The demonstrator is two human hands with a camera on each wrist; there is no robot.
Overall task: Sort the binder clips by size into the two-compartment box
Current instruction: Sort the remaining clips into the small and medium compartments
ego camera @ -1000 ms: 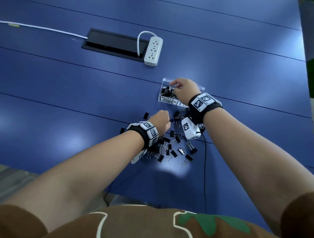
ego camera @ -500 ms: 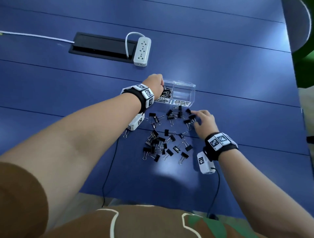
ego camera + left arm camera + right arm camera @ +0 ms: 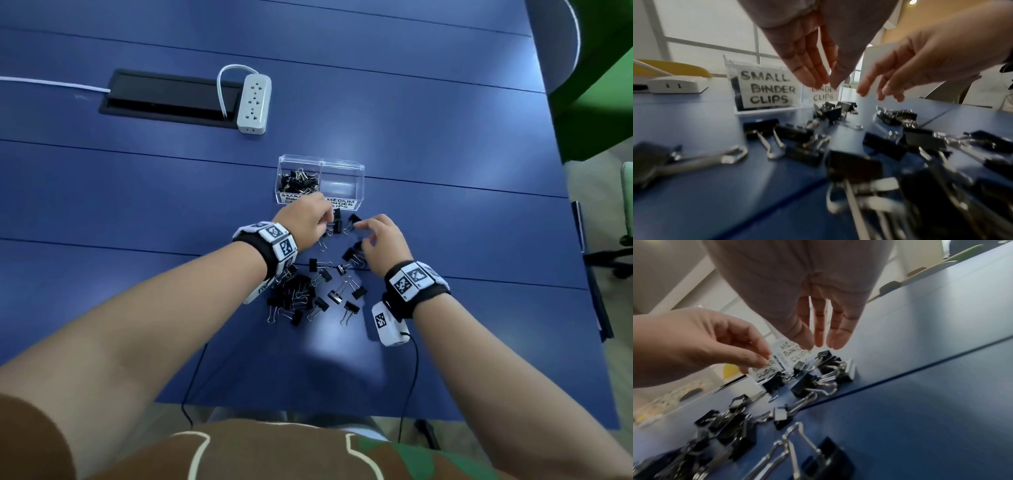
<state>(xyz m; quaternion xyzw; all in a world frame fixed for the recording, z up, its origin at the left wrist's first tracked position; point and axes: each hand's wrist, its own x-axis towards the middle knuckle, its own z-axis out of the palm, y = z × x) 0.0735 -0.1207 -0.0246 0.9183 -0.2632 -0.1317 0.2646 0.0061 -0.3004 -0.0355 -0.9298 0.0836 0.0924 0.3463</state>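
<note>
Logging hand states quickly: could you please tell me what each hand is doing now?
Left hand: open, holding nothing, over the loose binder clips.
Right hand: open, fingers relaxed, holding nothing.

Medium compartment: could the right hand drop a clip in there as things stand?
Probably yes. The medium compartment is open-topped and looks empty, just beyond the right hand. Only loose clips lie between them, and the left hand sits off to the side.
</note>
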